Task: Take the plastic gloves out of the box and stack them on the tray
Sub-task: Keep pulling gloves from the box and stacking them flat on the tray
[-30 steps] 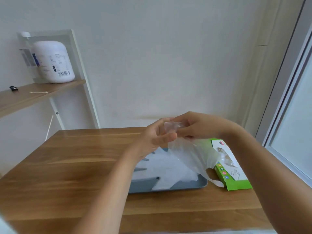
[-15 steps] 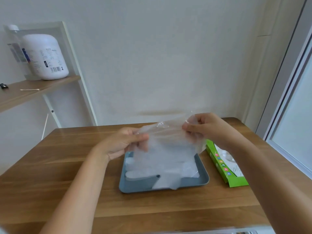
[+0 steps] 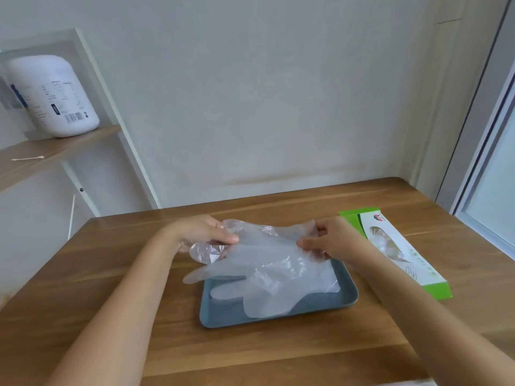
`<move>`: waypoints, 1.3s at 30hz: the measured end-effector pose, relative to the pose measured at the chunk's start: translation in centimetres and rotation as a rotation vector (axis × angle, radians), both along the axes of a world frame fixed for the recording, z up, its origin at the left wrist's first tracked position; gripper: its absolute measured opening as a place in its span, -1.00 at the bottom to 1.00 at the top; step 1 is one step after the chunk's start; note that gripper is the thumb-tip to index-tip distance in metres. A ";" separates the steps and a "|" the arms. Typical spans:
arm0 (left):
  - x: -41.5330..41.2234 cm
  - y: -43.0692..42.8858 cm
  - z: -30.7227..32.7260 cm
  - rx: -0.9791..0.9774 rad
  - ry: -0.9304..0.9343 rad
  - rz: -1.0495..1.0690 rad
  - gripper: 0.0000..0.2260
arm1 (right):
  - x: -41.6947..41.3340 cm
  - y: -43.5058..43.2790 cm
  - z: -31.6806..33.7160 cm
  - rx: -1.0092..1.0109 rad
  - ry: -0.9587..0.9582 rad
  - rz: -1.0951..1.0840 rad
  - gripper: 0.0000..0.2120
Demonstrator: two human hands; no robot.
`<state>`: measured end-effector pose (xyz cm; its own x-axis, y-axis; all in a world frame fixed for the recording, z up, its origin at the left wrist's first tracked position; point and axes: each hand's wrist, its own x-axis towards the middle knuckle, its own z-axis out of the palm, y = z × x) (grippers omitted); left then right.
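A clear plastic glove (image 3: pixel 264 254) is stretched flat between both hands just above the blue-grey tray (image 3: pixel 223 316). My left hand (image 3: pixel 203 232) pinches its left cuff corner; my right hand (image 3: pixel 331 240) pinches the right corner. The glove's fingers hang down toward me, over other clear gloves (image 3: pixel 320 282) lying in the tray. The green and white glove box (image 3: pixel 401 252) lies flat on the table to the right of the tray, with gloves showing through its window.
The wooden table (image 3: pixel 111 274) meets a white wall behind. At the left a wooden shelf (image 3: pixel 50 154) carries a big white jar (image 3: pixel 53 96) and a cotton swab (image 3: pixel 28 158). A window frame (image 3: pixel 490 135) runs along the right.
The bunched glove has been spread wide between both hands and lowered from chest height down to just over the tray. The view has tilted downward.
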<state>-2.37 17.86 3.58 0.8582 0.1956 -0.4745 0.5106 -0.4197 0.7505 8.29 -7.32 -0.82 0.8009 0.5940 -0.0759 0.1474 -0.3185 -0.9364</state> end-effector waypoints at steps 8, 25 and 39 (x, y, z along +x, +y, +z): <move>3.4 -0.1 -3.8 0.289 0.111 0.025 -0.89 | 1.6 0.5 -3.4 -0.276 -0.253 -0.087 -0.81; 1.6 -10.1 -8.4 0.828 -0.446 -0.053 -0.48 | 2.3 0.6 -4.4 -0.417 -0.367 -0.081 -0.71; 0.9 -9.2 -11.5 0.837 -0.026 -0.301 -0.24 | 0.1 0.7 -2.7 -0.427 -0.756 -0.134 -0.79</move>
